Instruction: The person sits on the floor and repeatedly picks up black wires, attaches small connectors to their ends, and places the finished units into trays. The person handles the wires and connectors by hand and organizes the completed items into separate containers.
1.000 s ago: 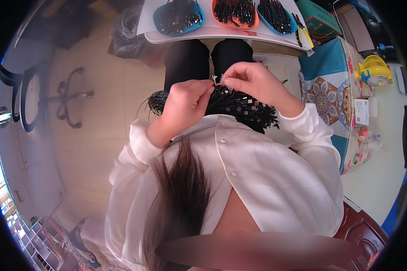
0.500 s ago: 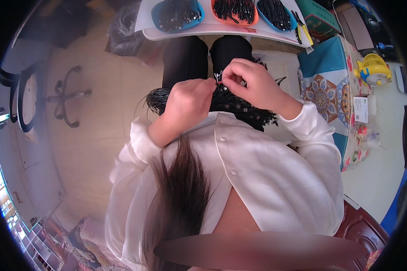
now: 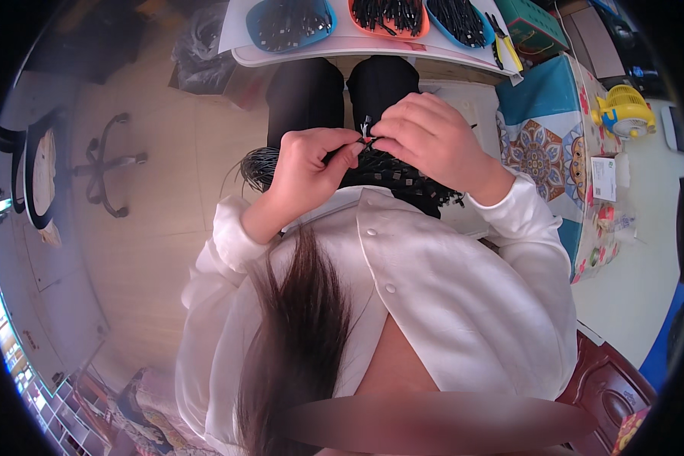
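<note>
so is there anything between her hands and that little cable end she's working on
Nothing visible. The left hand and right hand meet directly on the small cable end, fingertips pinching it from both sides above the bundle of black cables on the lap. The trays on the table sit farther off, apart from the hands.

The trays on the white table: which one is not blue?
The middle tray is orange. The left tray and the right tray beside it are both blue. All three hold black cable pieces.

Bright, even daylight — heavy fisheye bending, dark rim.
</note>
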A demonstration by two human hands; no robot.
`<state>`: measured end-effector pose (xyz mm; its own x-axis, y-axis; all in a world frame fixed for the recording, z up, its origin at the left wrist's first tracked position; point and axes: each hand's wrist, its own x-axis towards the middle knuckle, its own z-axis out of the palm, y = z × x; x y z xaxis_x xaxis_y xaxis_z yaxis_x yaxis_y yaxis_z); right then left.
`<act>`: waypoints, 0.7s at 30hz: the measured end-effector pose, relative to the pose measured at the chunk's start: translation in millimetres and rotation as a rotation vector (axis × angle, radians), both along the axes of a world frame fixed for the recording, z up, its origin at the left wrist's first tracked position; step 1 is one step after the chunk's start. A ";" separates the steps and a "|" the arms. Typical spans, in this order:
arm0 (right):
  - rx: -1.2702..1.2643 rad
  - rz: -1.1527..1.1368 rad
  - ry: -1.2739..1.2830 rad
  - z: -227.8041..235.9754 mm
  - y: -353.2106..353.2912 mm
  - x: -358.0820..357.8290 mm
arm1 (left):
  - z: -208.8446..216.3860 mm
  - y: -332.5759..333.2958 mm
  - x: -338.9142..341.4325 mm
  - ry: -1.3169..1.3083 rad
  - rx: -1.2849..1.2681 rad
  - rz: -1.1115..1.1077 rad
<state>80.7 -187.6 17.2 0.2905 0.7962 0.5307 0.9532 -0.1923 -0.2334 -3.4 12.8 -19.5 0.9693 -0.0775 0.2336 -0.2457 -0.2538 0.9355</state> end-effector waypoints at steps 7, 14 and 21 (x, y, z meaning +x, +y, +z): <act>-0.115 -0.086 0.706 3.3 -1.8 -3.2 | -4.1 -1.8 1.6 -0.313 0.238 -0.005; 0.073 0.042 0.587 12.2 -1.4 -0.1 | -4.5 16.4 3.4 0.461 -0.722 -0.334; 0.119 0.099 0.360 1.0 8.3 1.2 | -3.9 11.2 4.9 0.452 -0.859 -0.343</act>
